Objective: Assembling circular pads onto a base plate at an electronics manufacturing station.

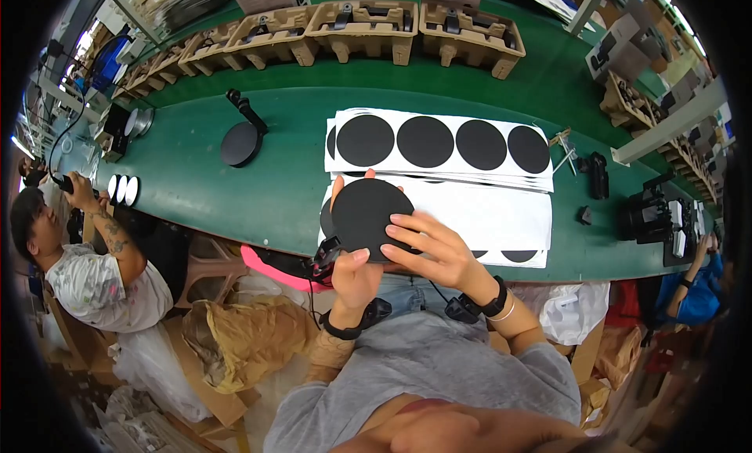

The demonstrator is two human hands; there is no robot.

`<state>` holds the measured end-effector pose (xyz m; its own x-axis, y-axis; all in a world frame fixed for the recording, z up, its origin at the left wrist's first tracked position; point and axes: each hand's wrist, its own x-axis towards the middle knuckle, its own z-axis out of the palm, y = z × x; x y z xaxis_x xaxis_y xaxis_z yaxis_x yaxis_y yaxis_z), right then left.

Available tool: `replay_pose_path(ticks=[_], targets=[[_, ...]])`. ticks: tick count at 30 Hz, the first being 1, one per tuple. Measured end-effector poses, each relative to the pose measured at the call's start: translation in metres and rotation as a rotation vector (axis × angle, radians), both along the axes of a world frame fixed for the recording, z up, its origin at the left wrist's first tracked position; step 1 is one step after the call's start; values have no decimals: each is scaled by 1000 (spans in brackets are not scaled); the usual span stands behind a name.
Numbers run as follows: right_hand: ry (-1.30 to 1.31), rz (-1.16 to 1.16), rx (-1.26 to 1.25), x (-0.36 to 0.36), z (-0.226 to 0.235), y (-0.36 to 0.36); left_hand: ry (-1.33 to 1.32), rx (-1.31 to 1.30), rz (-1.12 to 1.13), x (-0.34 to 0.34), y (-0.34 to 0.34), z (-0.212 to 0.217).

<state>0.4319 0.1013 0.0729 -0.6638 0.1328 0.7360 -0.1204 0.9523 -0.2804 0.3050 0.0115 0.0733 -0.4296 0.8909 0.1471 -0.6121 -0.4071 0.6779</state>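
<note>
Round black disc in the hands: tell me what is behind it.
Behind the black disc, fingers of the left hand show past its upper edge, with a white sheet beyond. The rest of those fingers and whatever lies directly behind the disc are covered.

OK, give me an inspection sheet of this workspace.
Surface: green table, carrying a black round-based stand at left.
Job's things: black disc in hand; white sheets with black circles lie beyond it.
Clutter: crumpled brown paper below the table edge.
Hands: left hand holds the disc; right hand has fingers on its face.
Cables: black cable at far left.
Surroundings: co-workers either side; brown trays beyond.
</note>
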Motion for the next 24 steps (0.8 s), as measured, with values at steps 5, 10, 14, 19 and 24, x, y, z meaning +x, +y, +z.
replay_pose_path(ticks=[5, 10, 14, 19, 24], targets=[[138, -111, -164, -5, -5, -2, 130, 8, 52, -4, 4, -30], [110, -205, -685, -15, 18, 19, 17, 82, -72, -10, 8, -43], [39, -138, -867, -73, 38, 66, -186, 74, -342, -18, 12, -47], [24, -321, -298, -225, 83, 183, 11, -203, -224, -23, 8, -56], [-194, -751, -341, -337, 105, 271, -232, -216, -210, -32, 4, -70]])
